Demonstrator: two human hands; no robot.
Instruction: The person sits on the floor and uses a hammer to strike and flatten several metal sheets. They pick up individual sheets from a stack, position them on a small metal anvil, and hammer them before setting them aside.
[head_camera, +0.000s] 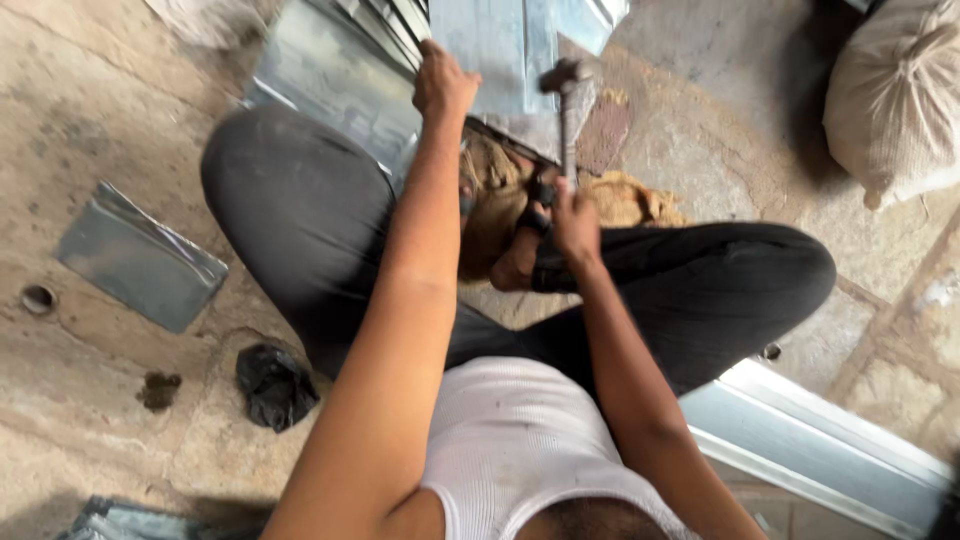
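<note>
Head view, seated person on concrete floor (90, 110). Item: hammer (566, 110), upright, head raised over folded sheet-metal piece (500, 50); right hand (574, 222) clenched round lower handle. Left hand (443, 82) pressed flat on the sheet-metal piece, just beside hammer head. Burlap sacking (620, 200) beneath. Separate metal sheet (140, 258) lies well apart, left.

A loose grey metal sheet (140, 257) lies flat on the stained concrete floor (90, 110), with a small round hole (38, 299) just beside its near corner. Nearer the camera sit a crumpled black bag (275, 385) and a dark smudge (158, 389) — perhaps dirt. A stuffed pale sack (895, 95) rests well apart, and a long pale metal strip (820, 450) runs along the floor.
</note>
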